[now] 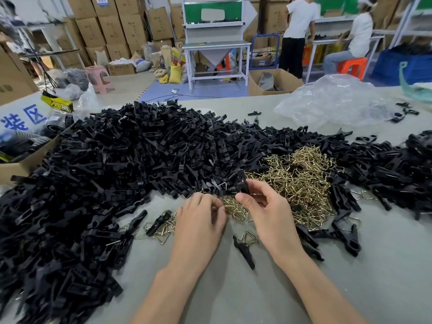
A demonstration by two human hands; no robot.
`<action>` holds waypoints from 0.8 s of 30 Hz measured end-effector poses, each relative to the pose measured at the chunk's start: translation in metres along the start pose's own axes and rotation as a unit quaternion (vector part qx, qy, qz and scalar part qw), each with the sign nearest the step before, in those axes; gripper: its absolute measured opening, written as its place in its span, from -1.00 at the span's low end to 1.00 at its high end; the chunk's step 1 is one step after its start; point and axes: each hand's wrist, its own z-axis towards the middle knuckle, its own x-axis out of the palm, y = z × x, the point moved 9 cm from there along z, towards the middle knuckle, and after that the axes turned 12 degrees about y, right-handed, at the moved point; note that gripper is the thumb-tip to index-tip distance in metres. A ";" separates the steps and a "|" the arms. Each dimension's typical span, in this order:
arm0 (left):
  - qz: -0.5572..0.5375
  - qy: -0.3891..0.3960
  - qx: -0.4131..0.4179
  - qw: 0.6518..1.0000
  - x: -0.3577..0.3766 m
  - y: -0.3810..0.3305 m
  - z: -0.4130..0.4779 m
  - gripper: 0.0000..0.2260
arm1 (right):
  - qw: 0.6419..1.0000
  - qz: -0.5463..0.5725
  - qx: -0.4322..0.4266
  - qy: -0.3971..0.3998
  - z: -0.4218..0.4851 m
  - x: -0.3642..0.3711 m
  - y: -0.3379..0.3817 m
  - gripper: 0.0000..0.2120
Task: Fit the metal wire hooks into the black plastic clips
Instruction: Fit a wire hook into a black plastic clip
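Both forearms reached in from the near edge of the surface (233,298), and the two hands met just short of its middle. The right hand (264,211) held one black plastic clip (243,183) upright, thumb and fingers pinched round its lower end, so that grip was narrow and full. The left hand (201,216) lay knuckles up just beside it, fingers curled down into the near fringe of the wire hooks (297,183). Whether that grip pinched a hook I could not tell, as the fingertips were hidden among the wires. No hook could be seen seated in the held clip, so this piece looked to be at the pick-and-fit step, not yet joined.

Little of the job seemed done. A few fitted pieces lay loose on the near part of the surface: one fitted clip (244,250) between the wrists, a small cluster (159,223) left of the left hand, and several more (346,232) right of the right hand. Against that, a great heap of bare clips (131,155) ran from the left edge across the far side to the right edge, and the brass-coloured hooks formed a thick mound in the middle. By that measure most of the work was left. A crumpled plastic bag (334,104) sat toward the far right corner, and a cardboard box (23,164) at the left edge.
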 end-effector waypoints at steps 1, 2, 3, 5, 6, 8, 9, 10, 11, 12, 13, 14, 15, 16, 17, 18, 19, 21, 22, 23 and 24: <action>-0.048 -0.004 0.006 0.999 -0.003 0.000 -0.001 -0.94 | 1.000 0.000 0.001 0.002 0.000 0.000 0.000 -0.81; -0.097 -0.013 0.010 0.995 -0.006 0.001 -0.003 -0.91 | 1.000 0.003 0.002 0.006 0.000 0.001 0.001 -0.82; -0.137 -0.028 0.009 0.990 -0.010 0.001 -0.006 -0.88 | 1.000 0.011 0.004 0.012 0.000 0.002 0.001 -0.82; -0.212 -0.057 -0.007 0.976 -0.017 0.006 -0.009 -0.85 | 0.999 0.035 0.009 0.034 0.001 0.006 0.002 -0.82; -0.261 -0.061 -0.017 0.963 -0.018 0.009 -0.010 -0.85 | 0.997 0.053 0.013 0.055 0.001 0.010 0.002 -0.83; -0.351 -0.054 -0.031 0.934 -0.016 0.014 -0.010 -0.85 | 0.990 0.104 0.030 0.094 0.000 0.020 0.000 -0.82; -0.380 -0.049 -0.036 0.923 -0.015 0.016 -0.010 -0.86 | 0.984 0.135 0.043 0.104 -0.001 0.023 -0.002 -0.81; -0.403 -0.043 -0.041 0.913 -0.014 0.018 -0.009 -0.88 | 0.979 0.163 0.055 0.107 -0.001 0.025 -0.005 -0.81; -0.426 -0.037 -0.044 0.903 -0.012 0.018 -0.009 -0.91 | 0.975 0.184 0.065 0.107 0.000 0.027 -0.008 -0.79; -0.444 -0.033 -0.045 0.894 -0.010 0.019 -0.009 -0.91 | 0.972 0.199 0.073 0.104 0.000 0.027 -0.009 -0.77; -0.454 -0.030 -0.046 0.889 -0.009 0.018 -0.010 -0.90 | 0.969 0.211 0.078 0.099 0.001 0.026 -0.010 -0.76; -0.450 -0.028 -0.045 0.892 -0.008 0.018 -0.009 -0.91 | 0.966 0.229 0.080 0.094 0.002 0.025 -0.012 -0.75; -0.437 -0.027 -0.042 0.898 -0.008 0.018 -0.010 -0.92 | 0.960 0.252 0.081 0.090 0.003 0.024 -0.013 -0.75; -0.423 -0.028 -0.038 0.905 -0.009 0.017 -0.010 -0.92 | 0.954 0.276 0.082 0.087 0.003 0.024 -0.014 -0.76; -0.415 -0.029 -0.034 0.909 -0.009 0.015 -0.010 -0.94 | 0.949 0.291 0.082 0.086 0.003 0.024 -0.015 -0.76; -0.415 -0.030 -0.031 0.909 -0.009 0.013 -0.009 -0.96 | 0.949 0.293 0.081 0.087 0.004 0.024 -0.015 -0.76; -0.416 -0.031 -0.028 0.908 -0.009 0.012 -0.010 -0.92 | 0.951 0.285 0.079 0.089 0.004 0.025 -0.014 -0.76; -0.406 -0.024 -0.006 0.913 -0.009 0.007 -0.010 -0.79 | 0.955 0.271 0.077 0.091 0.003 0.027 -0.013 -0.73; -0.383 -0.017 0.011 0.923 -0.010 0.003 -0.010 -0.74 | 0.955 0.270 0.077 0.091 0.003 0.027 -0.012 -0.72; -0.348 -0.009 0.030 0.937 -0.010 -0.001 -0.011 -0.70 | 0.955 0.269 0.077 0.094 0.003 0.027 -0.012 -0.71; -0.304 -0.004 0.047 0.951 -0.010 -0.005 -0.011 -0.69 | 0.956 0.265 0.079 0.097 0.003 0.027 -0.012 -0.70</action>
